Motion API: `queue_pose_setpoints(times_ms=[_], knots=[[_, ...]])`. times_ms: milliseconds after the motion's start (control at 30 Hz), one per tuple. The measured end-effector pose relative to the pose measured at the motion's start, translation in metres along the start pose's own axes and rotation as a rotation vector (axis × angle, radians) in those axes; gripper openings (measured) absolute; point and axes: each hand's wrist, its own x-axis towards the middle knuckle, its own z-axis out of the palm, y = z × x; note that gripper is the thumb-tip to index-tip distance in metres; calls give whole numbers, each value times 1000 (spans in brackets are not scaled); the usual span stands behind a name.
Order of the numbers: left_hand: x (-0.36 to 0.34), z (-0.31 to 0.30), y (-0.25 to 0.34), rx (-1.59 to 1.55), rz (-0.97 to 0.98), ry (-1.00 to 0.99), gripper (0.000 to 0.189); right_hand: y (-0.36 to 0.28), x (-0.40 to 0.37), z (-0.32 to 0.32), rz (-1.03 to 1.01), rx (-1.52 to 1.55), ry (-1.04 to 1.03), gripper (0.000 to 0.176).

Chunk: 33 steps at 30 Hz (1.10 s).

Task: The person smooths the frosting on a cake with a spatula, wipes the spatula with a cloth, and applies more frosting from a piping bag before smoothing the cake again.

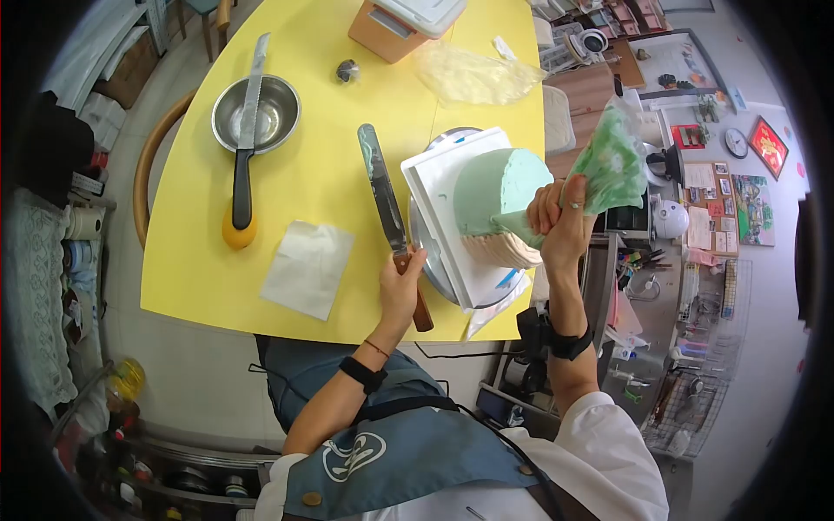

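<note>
While our left hand (401,291) pinches palette knife (391,217) in fingers, our right hand (560,221) wraps fingers round piping bag (617,161) by cake (486,187); bowl (276,113) far left.

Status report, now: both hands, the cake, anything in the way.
Left hand gripping spatula. Right hand gripping piping bag, tip by cake. Cake green above, pale below. Knife and bowl off left, out of the way.

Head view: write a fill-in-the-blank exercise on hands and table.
The left hand holds a wooden-handled metal spatula by its ____.
The right hand grips a green-filled plastic piping bag at a round mint-green ____.
A black-handled serrated knife lies across a round steel ____.
The tabletop is coloured ____.

Answers: handle; cake; bowl; yellow.
</note>
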Motion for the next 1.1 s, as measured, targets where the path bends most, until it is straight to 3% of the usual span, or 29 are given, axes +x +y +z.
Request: queue_pose_setpoints(times_ms=[267, 500, 733, 1100], knots=[[0, -2, -4, 18, 51, 0, 21, -6, -5, 2, -7, 110, 22, 52], [-2, -2, -6, 3, 37, 22, 24, -4, -34, -1, -61, 161, -86, 54], [-5, -5, -8, 74, 13, 34, 27, 44, -45, 19, -65, 19, -122, 49], [-4, -9, -8, 93, -12, -6, 30, 51, -48, 29, -70, -152, -115, 51]])
